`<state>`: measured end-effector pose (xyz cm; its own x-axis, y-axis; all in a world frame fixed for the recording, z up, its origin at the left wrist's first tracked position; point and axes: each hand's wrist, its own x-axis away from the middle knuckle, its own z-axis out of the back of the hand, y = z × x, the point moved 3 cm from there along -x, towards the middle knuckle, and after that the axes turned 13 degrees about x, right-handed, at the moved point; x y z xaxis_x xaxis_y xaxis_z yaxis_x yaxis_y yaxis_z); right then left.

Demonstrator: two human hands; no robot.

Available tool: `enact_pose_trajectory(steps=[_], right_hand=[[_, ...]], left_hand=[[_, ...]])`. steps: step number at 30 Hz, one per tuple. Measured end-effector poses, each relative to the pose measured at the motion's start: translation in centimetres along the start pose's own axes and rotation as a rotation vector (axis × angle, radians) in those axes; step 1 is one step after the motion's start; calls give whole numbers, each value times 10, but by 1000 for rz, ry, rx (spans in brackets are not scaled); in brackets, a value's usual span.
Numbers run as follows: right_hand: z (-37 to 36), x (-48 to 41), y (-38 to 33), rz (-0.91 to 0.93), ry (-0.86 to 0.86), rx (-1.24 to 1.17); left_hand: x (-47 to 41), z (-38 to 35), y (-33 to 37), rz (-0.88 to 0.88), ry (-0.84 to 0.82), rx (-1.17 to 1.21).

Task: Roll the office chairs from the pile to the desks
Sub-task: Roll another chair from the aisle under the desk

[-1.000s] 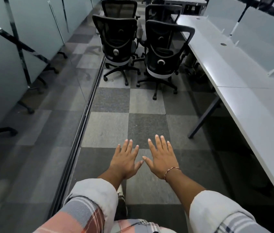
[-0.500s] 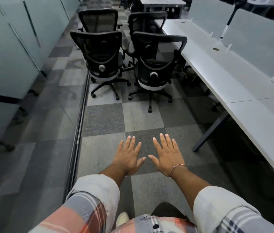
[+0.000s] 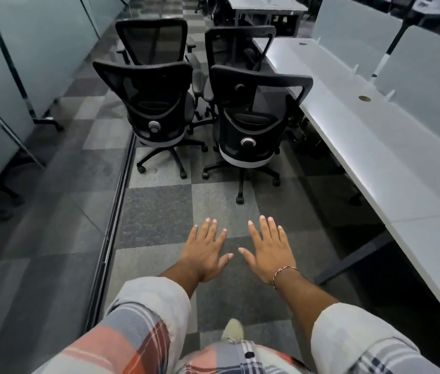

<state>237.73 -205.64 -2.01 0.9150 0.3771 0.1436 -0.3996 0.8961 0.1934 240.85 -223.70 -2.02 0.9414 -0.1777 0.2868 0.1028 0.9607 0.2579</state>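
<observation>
Several black mesh office chairs stand bunched together ahead of me, backs toward me. The nearest right chair [image 3: 253,117] sits close to the long white desk [image 3: 391,163]; the nearest left chair [image 3: 154,103] stands beside the glass wall. Two more chairs [image 3: 156,40] are behind them. My left hand [image 3: 204,252] and my right hand [image 3: 267,245] are stretched out in front, palms down, fingers spread, holding nothing. Both hover over the carpet, short of the chairs' wheels.
A frosted glass partition [image 3: 19,85] with a floor track [image 3: 116,217] runs along the left. Desk legs [image 3: 353,257] angle out under the white desk at right. Frosted divider screens [image 3: 423,74] stand on the desk. Checkered carpet lies between me and the chairs.
I have walked forward; the chairs are now much closer and larger. My hands stay outstretched and flat, a little further apart.
</observation>
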Motion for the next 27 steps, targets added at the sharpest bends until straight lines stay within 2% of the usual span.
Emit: enact_pose_trajectory(steps=[10,20,27], right_hand=[[28,-137,75,1,54,39],[36,-285,120,-39,44,71],[78,-404,159,-121,143,31]], left_hand=[[-147,61,-2,-18,74,22],[-303,115,-34,-134,137,4],[-415,183,-60,-196,180,5]])
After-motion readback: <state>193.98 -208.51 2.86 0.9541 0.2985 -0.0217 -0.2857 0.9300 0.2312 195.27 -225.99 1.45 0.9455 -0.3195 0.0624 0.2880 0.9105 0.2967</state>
